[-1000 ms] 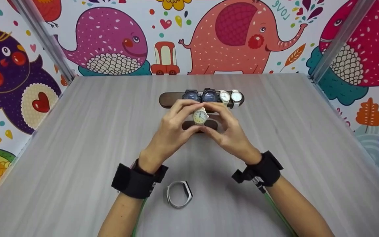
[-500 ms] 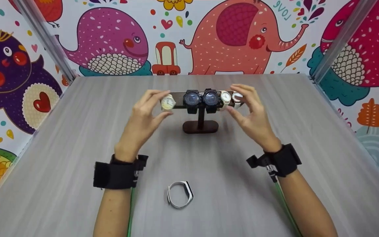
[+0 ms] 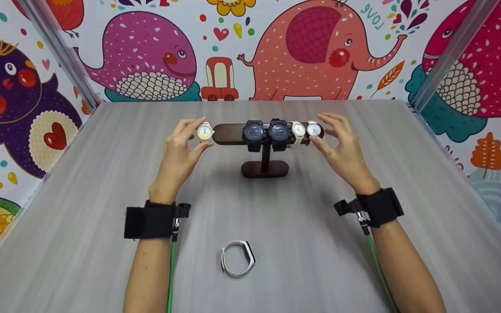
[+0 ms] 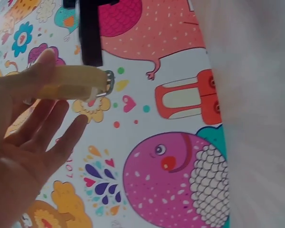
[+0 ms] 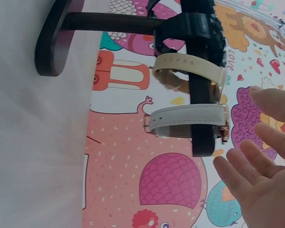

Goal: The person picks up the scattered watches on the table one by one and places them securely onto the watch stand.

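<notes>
My left hand [image 3: 178, 148] pinches a cream wristwatch [image 3: 205, 131] between thumb and fingers, just off the left end of the dark brown watch stand [image 3: 228, 134]. In the left wrist view the cream strap [image 4: 71, 81] is a buckled loop, apart from the bar's end [image 4: 91, 42]. My right hand [image 3: 344, 152] is beside the bar's right end, around the white watch [image 3: 314, 129]. The right wrist view shows its fingers [image 5: 242, 166] extended, apart from the white strap [image 5: 187, 116]. Two black watches [image 3: 266, 131] and another cream watch [image 3: 298, 130] hang on the bar.
A white fitness band [image 3: 238, 258] lies on the grey table [image 3: 294, 269], near its front. The stand rises from an oval base [image 3: 265, 169]. Printed panels [image 3: 311, 78] edge the table at the back and sides.
Both hands have parted from the middle. My left hand carried the cream watch leftward, past the bar's left end. My right hand let go of it and moved to the bar's right end.
</notes>
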Tool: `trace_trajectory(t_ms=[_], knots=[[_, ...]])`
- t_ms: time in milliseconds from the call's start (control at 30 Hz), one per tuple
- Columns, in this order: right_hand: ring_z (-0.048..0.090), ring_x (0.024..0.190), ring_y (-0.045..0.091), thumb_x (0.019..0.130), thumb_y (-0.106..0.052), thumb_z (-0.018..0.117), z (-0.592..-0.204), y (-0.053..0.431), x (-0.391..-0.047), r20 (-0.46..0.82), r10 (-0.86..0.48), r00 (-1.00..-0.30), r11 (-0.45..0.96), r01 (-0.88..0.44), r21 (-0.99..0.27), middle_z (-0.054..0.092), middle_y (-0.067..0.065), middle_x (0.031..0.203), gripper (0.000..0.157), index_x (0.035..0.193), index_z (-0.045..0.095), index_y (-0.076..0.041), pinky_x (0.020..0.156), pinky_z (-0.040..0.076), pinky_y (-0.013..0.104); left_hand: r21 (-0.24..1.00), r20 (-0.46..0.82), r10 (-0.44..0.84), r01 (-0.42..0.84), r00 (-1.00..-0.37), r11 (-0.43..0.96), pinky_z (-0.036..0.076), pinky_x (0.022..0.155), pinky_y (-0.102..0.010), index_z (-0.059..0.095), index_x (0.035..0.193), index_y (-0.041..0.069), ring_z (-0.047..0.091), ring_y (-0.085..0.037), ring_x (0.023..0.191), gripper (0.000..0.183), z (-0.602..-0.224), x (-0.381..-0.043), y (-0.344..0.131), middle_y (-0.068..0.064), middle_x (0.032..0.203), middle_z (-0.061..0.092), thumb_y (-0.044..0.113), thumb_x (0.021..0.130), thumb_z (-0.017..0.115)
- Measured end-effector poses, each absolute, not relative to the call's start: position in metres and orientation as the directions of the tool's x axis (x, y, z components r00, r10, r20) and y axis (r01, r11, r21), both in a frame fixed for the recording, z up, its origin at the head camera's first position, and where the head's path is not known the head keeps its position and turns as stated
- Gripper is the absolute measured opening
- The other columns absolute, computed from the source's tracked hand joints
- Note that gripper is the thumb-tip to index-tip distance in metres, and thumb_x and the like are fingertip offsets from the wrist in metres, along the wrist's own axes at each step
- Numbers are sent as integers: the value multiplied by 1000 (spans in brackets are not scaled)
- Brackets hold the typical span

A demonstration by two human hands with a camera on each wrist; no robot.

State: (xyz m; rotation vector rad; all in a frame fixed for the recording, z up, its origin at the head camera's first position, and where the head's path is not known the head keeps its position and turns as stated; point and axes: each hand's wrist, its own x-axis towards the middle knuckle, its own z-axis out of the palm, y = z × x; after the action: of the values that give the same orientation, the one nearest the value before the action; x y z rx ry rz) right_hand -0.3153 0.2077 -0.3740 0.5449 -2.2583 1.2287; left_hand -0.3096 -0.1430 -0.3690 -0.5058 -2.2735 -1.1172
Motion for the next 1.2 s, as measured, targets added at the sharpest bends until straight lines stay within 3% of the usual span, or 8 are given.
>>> trace_trajectory(t_ms=[400, 600, 967, 1100, 1200], knots=[[54, 128, 30, 93, -9, 70, -381, 207, -319, 541, -109, -834, 541, -506, -672, 51, 18, 139, 50, 140, 55, -2, 110, 49, 42, 688, 567, 45, 503, -822, 524, 59, 97, -38, 58, 138, 1, 58, -32, 125, 57, -387, -324, -128, -20, 130, 59, 4, 84, 76], [52, 129, 31, 94, -10, 69, -382, 206, -317, 518, -111, -848, 561, -484, -672, 50, 20, 140, 51, 141, 53, -2, 112, 48, 42, 744, 512, 42, 467, -858, 478, 56, 101, -44, 51, 146, 3, 52, -31, 133, 62, -398, -329, -128, -19, 138, 55, 9, 89, 73], [53, 129, 33, 92, -6, 70, -382, 206, -320, 517, -112, -848, 561, -484, -672, 51, 22, 140, 52, 141, 53, 0, 111, 49, 43, 800, 420, 129, 434, -898, 415, 49, 109, -52, 34, 157, 10, 43, -31, 141, 63, -405, -333, -128, -18, 152, 41, 17, 99, 61], [53, 129, 33, 92, -4, 70, -382, 207, -319, 521, -114, -846, 564, -487, -667, 51, 22, 139, 52, 141, 53, 0, 110, 49, 43, 830, 368, 173, 407, -914, 381, 45, 114, -51, 26, 159, 12, 39, -30, 144, 62, -403, -332, -130, -16, 158, 33, 18, 104, 53], [54, 128, 32, 91, -3, 71, -383, 207, -319, 528, -120, -841, 558, -497, -664, 52, 21, 138, 53, 141, 53, 1, 111, 49, 42, 880, 333, 209, 382, -919, 280, 45, 115, -47, 19, 161, 12, 40, -28, 142, 61, -403, -332, -131, -13, 163, 26, 15, 107, 46]])
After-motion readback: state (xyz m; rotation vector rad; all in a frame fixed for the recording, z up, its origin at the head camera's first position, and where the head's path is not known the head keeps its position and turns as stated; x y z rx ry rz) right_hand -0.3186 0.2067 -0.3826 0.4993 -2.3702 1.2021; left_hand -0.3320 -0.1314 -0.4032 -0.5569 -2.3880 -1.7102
